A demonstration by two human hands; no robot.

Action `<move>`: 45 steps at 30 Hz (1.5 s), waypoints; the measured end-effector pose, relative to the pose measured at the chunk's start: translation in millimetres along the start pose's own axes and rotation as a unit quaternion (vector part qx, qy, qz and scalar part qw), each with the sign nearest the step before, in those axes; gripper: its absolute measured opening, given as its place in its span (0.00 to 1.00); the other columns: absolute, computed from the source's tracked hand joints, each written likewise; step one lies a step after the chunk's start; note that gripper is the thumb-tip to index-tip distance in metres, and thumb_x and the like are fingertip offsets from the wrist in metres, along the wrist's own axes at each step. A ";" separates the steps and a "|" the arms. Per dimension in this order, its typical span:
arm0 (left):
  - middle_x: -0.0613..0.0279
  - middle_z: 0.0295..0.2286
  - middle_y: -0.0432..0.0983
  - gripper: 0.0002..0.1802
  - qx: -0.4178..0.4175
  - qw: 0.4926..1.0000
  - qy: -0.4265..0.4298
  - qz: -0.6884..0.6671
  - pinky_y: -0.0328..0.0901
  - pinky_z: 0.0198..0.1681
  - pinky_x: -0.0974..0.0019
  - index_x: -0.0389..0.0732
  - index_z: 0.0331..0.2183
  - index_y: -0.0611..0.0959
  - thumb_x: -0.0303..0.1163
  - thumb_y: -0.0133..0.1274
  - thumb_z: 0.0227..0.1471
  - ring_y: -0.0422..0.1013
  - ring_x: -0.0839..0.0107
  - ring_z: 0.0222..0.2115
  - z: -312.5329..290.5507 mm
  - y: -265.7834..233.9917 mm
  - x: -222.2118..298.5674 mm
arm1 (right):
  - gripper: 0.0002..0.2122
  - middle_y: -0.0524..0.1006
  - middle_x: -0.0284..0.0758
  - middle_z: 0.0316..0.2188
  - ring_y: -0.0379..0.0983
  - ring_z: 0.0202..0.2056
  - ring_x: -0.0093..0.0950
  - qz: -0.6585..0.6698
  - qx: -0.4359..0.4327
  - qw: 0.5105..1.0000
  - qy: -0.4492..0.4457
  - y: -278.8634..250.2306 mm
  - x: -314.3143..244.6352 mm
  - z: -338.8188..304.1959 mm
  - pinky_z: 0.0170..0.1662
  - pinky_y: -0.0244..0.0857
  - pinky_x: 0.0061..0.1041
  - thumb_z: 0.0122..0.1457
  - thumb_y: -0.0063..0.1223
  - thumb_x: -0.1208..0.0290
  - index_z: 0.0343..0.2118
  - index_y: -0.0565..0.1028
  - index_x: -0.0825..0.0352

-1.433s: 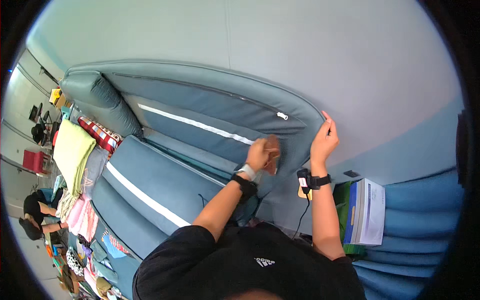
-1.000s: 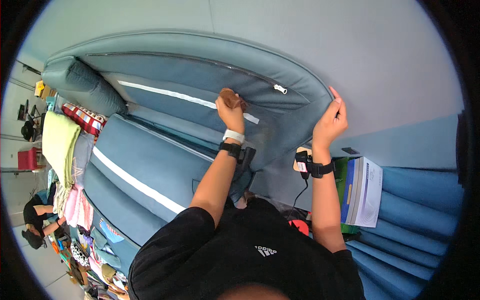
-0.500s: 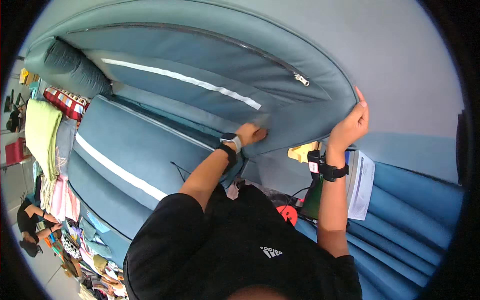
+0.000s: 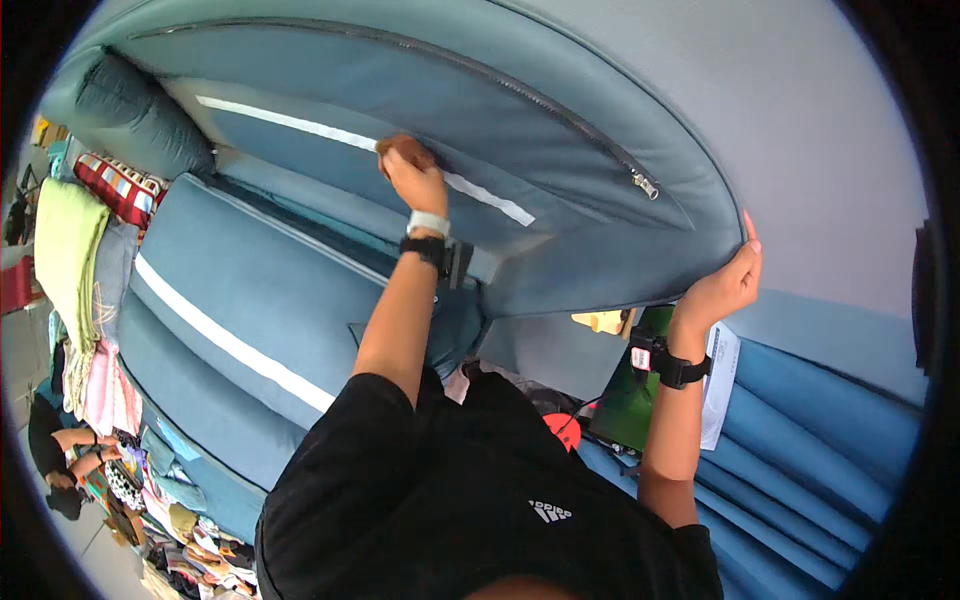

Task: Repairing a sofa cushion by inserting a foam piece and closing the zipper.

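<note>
A large blue-grey sofa cushion (image 4: 590, 255) stands tilted up, showing a long dark zipper (image 4: 500, 80) and a white strip (image 4: 300, 124). My right hand (image 4: 722, 285) grips its right edge, with fingers behind the rim. Over the white strip, my left hand (image 4: 412, 178) is closed at the cushion's face. Something brownish shows at its fingertips; whether it is an object or shaded fingers is unclear. Below lies the sofa seat (image 4: 270, 270), with another white strip (image 4: 235, 330) along it and a dark gap between seat and raised cushion.
Folded clothes and cloths (image 4: 70, 230) are stacked to the left, with a heap of clothes (image 4: 200, 540) below. Another person (image 4: 55, 440) bends there. A blue curtain (image 4: 800, 430), a white paper item (image 4: 718, 380) and a dark green panel (image 4: 625, 410) are at the right.
My left hand has moved from the cushion's lower edge up and left to the white strip. The cushion's right end and my right hand have shifted slightly right and down in view.
</note>
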State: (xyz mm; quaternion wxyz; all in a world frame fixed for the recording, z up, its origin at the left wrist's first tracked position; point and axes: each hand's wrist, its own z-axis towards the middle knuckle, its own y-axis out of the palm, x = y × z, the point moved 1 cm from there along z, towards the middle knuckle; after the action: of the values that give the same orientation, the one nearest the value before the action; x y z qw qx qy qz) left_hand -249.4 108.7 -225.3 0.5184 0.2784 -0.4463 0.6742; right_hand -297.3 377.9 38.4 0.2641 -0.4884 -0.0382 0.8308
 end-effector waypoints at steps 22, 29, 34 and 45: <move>0.41 0.29 0.74 0.15 -0.760 0.628 0.125 -0.110 0.65 0.36 0.52 0.36 0.29 0.80 0.36 0.52 0.38 0.71 0.44 0.33 -161.1 -45.2 -40.1 | 0.19 0.75 0.36 0.34 0.66 0.33 0.22 -0.038 -0.002 0.996 -0.078 -2.2 14.0 5.5 0.40 0.59 0.20 0.64 0.31 0.67 0.41 0.75 0.74; 0.42 0.33 0.72 0.15 -0.228 0.935 -0.265 -0.058 0.63 0.40 0.52 0.31 0.37 0.74 0.26 0.52 0.45 0.68 0.45 0.36 -34.4 -39.8 -176.8 | 0.18 0.74 0.38 0.40 0.69 0.40 0.26 -0.010 0.006 1.000 -0.027 -2.4 14.6 6.3 0.46 0.62 0.24 0.62 0.32 0.68 0.45 0.73 0.74; 0.39 0.40 0.69 0.22 -0.153 0.974 -0.156 -0.052 0.62 0.44 0.53 0.28 0.43 0.71 0.24 0.54 0.42 0.67 0.44 0.40 -3.4 14.3 -132.9 | 0.20 0.75 0.41 0.40 0.71 0.40 0.29 -0.012 0.034 0.999 -0.004 -0.7 12.2 3.2 0.45 0.63 0.27 0.63 0.29 0.67 0.43 0.73 0.76; 0.45 0.34 0.72 0.15 -0.352 0.923 -0.096 -0.120 0.65 0.40 0.56 0.33 0.35 0.74 0.20 0.50 0.40 0.69 0.46 0.36 -204.8 3.5 21.5 | 0.20 0.75 0.40 0.38 0.70 0.37 0.27 -0.108 0.046 0.990 -0.075 -1.0 16.6 2.9 0.43 0.63 0.25 0.63 0.30 0.67 0.41 0.74 0.76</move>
State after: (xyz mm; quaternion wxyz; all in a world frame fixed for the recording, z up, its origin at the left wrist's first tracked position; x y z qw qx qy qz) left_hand -241.5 300.6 -299.9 0.6147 0.1933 -0.6658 0.3762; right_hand -305.7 387.2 27.1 0.3707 -0.4047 -0.0726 0.8328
